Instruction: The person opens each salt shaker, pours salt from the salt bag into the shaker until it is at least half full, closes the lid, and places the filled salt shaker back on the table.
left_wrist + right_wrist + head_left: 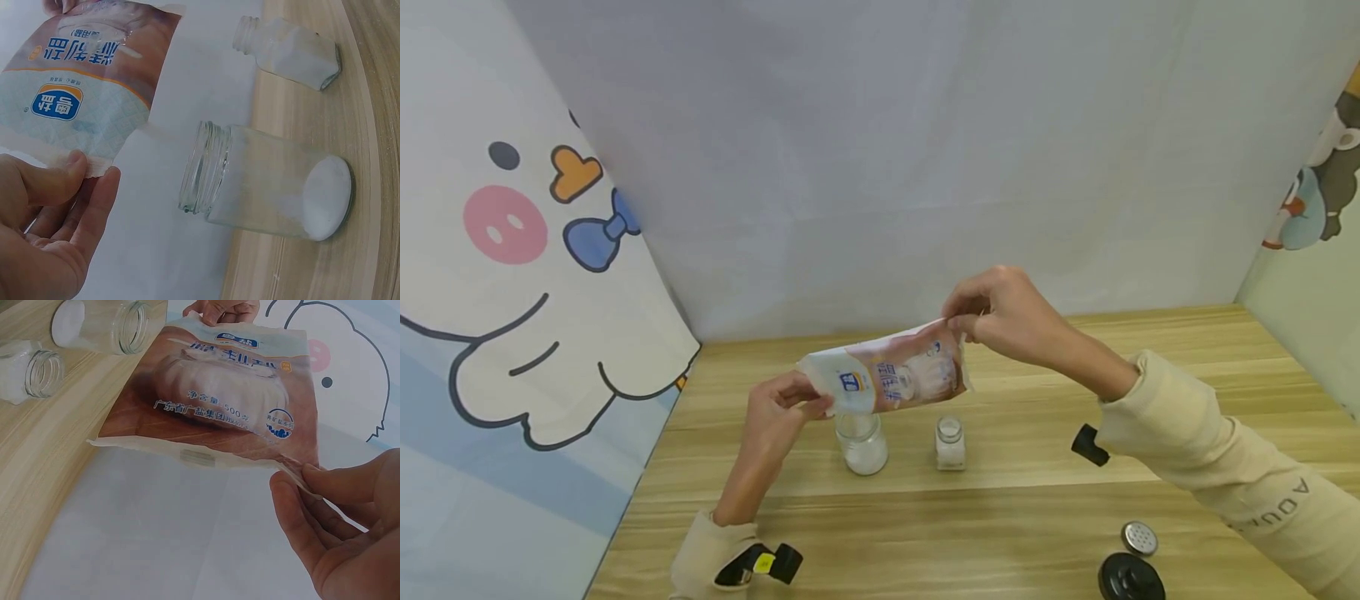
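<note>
A printed salt bag (895, 371), blue-white at one end and brown at the other, is stretched between both hands above the table. My left hand (775, 417) pinches the blue-white end by its edge seam, thumb against fingers in the left wrist view. At the brown end, my right hand (1011, 321) pinches a corner of the bag. Below the bag stands a wide glass jar (863, 450), uncapped, with a layer of white grains at its bottom. Beside it is a small square glass bottle (951, 446), also uncapped and holding white grains.
On the light wooden table (985, 533), a perforated metal shaker cap (1140, 538) and a black round lid (1131, 577) lie at the front right. A pale cloth wall (887, 167) rises behind the table, and a cartoon-printed panel (512, 333) stands on the left.
</note>
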{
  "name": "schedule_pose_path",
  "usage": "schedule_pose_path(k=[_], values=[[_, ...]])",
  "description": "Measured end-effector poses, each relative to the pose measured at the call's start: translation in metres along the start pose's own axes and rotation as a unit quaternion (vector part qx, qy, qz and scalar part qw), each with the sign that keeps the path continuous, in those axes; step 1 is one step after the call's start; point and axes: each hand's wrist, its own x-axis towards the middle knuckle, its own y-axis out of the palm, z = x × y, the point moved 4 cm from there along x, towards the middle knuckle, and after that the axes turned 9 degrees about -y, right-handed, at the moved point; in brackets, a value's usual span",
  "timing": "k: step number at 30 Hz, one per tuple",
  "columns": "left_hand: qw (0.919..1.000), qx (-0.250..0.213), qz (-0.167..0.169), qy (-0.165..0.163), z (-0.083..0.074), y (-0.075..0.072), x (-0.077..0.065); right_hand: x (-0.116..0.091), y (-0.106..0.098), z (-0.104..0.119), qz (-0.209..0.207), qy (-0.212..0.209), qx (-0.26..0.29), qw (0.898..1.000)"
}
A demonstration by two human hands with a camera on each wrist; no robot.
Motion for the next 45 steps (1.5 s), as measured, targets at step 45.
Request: schedule_pose_path(k=[45], values=[[0.9999,0.011,0.004,0.006,-0.0043,-0.0030,-0.0023,0.0023,-0.0001,0.0014,-0.013,-0.002,-0.006,1.000]])
